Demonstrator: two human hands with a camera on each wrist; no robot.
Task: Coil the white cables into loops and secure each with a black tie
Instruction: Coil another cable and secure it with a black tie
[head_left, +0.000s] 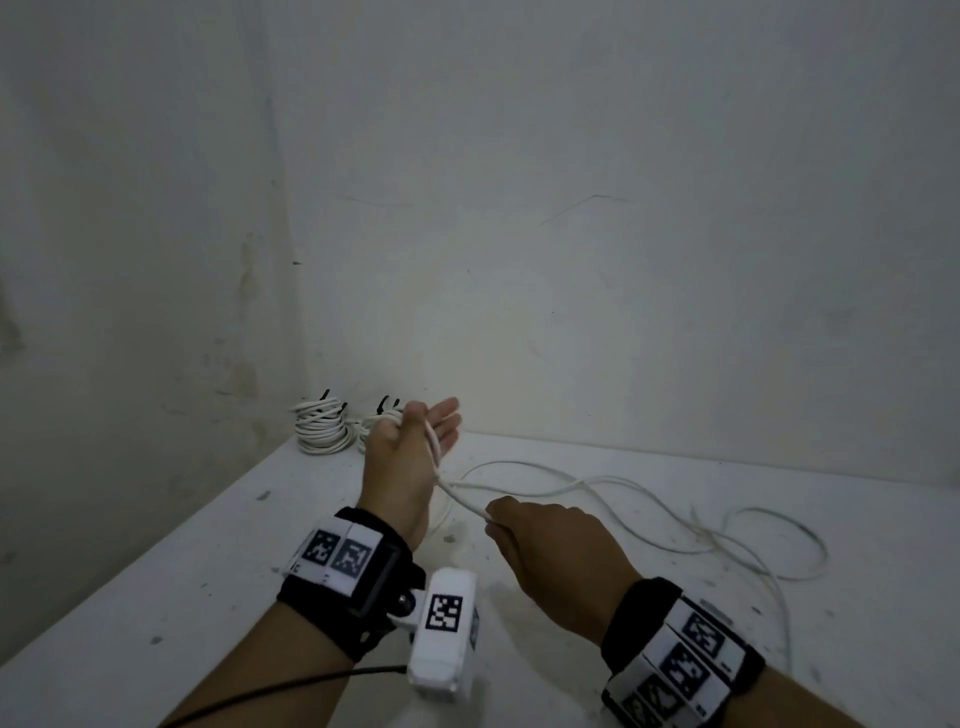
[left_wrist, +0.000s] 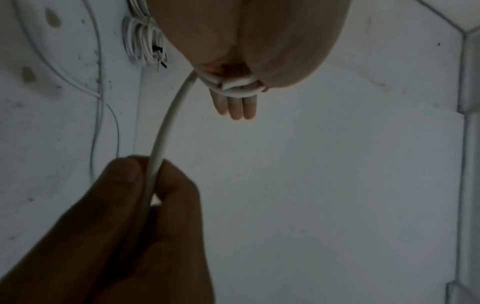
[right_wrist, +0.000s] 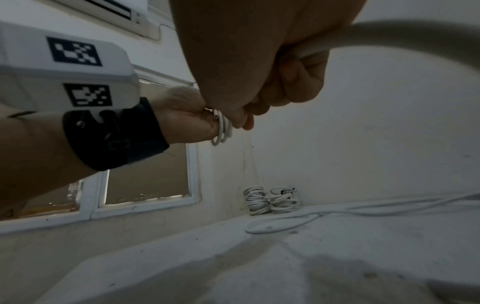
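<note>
A: 2 finished coils (head_left: 318, 428) of white cable sit at the far left corner of the table (head_left: 156, 597), side by side against the wall (head_left: 571, 234), each cinched by a black tie (head_left: 326, 395). The second coil (head_left: 371, 423) shows partly behind the raised hand.

B: And loose cables?

A: 1 loose white cable (head_left: 649, 512), round and smooth, snaking in wide curves across the scuffed, speckled white tabletop to the right.

B: The hands?

A: 2. The left hand (head_left: 410, 457) is lifted, fingers (left_wrist: 237, 107) straight and spread flat, with about 3 turns of the cable wrapped around the palm and the thumb pressed on them. The right hand (head_left: 550, 545) sits lower, fingers curled tight, pinching the cable between thumb and forefinger; the strand runs taut between both hands.
</note>
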